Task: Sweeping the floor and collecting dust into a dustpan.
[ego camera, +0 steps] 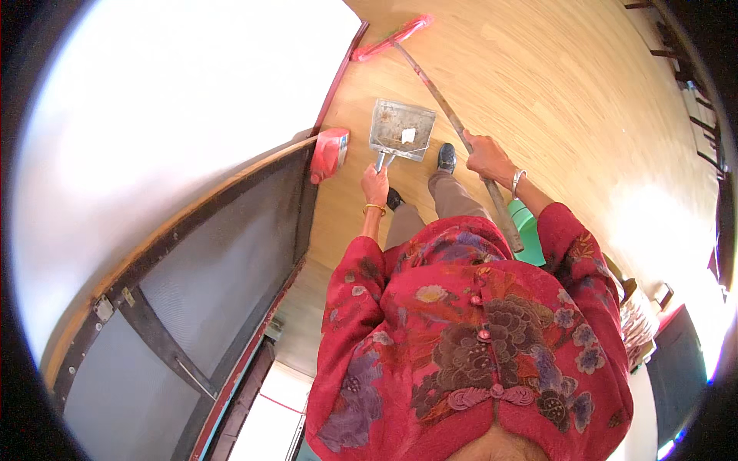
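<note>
My left hand [375, 185] grips the handle of a worn metal dustpan [402, 128], held in front of my feet. A small white scrap [408, 135] and a little debris lie in its pan. My right hand [488, 156] is closed around the wooden handle of a broom [393, 39] with a pink head. The handle runs from beside my right side up to the top of the view, where the broom head meets the floor near the foot of the white wall.
A dark-framed screen door [225, 248] stands at the left. Beside its edge a red plastic package [330, 154] lies on the wood-look floor [519, 75]. A green bucket [527, 233] is close to my right leg. Dark furniture legs [666, 53] line the far right.
</note>
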### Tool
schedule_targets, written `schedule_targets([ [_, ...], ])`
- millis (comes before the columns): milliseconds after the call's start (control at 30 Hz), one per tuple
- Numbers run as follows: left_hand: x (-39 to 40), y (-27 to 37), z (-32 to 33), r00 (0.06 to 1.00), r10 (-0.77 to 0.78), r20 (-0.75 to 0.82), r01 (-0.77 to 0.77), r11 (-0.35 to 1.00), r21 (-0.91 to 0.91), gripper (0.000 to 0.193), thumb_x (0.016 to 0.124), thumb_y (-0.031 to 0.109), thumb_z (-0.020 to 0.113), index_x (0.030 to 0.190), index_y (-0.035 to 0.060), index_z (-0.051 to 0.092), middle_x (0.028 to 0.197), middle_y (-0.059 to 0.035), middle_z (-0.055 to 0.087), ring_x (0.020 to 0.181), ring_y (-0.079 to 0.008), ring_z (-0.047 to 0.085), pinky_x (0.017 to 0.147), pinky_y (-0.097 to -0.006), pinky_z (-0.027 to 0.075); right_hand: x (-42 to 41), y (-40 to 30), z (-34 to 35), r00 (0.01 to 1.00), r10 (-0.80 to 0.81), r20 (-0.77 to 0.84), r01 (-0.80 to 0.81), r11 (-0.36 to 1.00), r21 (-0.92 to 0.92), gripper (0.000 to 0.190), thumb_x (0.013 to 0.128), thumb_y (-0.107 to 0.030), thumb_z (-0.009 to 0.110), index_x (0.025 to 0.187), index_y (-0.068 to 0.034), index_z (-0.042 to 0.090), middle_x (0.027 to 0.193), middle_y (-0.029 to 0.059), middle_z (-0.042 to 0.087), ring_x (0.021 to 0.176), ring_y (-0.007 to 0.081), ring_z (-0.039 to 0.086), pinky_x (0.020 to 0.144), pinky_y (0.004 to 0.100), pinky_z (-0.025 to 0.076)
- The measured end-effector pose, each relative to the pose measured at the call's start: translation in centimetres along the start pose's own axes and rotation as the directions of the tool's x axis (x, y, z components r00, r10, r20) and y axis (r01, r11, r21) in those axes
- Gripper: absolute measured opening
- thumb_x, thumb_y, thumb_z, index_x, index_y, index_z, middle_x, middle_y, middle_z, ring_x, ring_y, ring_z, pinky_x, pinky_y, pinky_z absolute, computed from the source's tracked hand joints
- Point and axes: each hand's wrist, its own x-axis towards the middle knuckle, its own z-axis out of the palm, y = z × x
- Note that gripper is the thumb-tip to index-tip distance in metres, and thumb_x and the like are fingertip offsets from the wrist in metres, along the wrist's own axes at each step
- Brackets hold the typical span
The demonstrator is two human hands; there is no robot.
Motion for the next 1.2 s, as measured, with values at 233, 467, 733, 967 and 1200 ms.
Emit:
schedule_targets([
  [233,-0.6,0.1,-0.3,0.999,-0.038,-0.027,0.037,0.999,-0.007,0.024,0.08,0.024,0.058,0.076,0.0006,0.057,0.075,-0.0216,0.061,0.072,-0.0406,0.058,0.063,-0.0473,0.045,-0.1,-1.3,-0.2,0.989,-0.148,0.003,0.147,0.985,-0.088,0.057,0.068,-0.002,0.05,0.124,0.002,0.039,0.062,0.0192,0.057,0.048,0.0283,0.059,0.048,0.039,0.049],
  [467,-0.7,-0.4,-0.6,0.986,-0.164,-0.037,0.156,0.974,-0.163,0.026,0.079,0.024,0.058,0.072,-0.0008,0.056,0.067,-0.0202,0.058,0.065,-0.0353,0.057,0.06,-0.0441,0.042,-0.6,-2.2,-1.0,0.983,-0.163,0.088,0.177,0.966,-0.186,0.042,0.068,-0.003,0.05,0.109,0.006,0.045,0.066,0.0235,0.058,0.056,0.0358,0.06,0.054,0.0442,0.05],
  [733,-0.9,-1.6,-0.2,0.974,-0.213,-0.075,0.189,0.951,-0.244,0.027,0.076,0.025,0.057,0.069,-0.0011,0.055,0.058,-0.0179,0.052,0.053,-0.0296,0.053,0.053,-0.0411,0.04,-2.6,-2.6,-2.2,0.986,-0.091,0.141,0.082,0.994,0.073,0.061,0.064,-0.001,0.052,0.125,0.001,0.047,0.06,0.0155,0.053,0.044,0.0231,0.055,0.044,0.0343,0.046],
  [967,-2.1,-1.9,-0.4,0.963,-0.247,-0.109,0.215,0.946,-0.244,0.027,0.075,0.024,0.057,0.068,-0.0019,0.054,0.061,-0.0222,0.054,0.058,-0.0357,0.057,0.054,-0.043,0.041,-3.6,-4.1,-3.3,0.985,-0.098,0.145,0.067,0.977,0.204,0.065,0.063,0.0,0.056,0.128,-0.002,0.047,0.054,0.0055,0.046,0.041,0.0144,0.051,0.04,0.0293,0.042],
  [1200,-2.5,-2.4,-0.1,0.96,-0.241,-0.144,0.198,0.944,-0.262,0.026,0.075,0.023,0.056,0.067,-0.0016,0.053,0.061,-0.0223,0.054,0.058,-0.0361,0.057,0.055,-0.0436,0.041,1.4,-4.5,-2.5,0.971,-0.222,0.089,0.225,0.974,-0.021,0.065,0.063,-0.001,0.059,0.127,-0.001,0.047,0.063,0.0133,0.058,0.044,0.0166,0.054,0.04,0.0304,0.042],
])
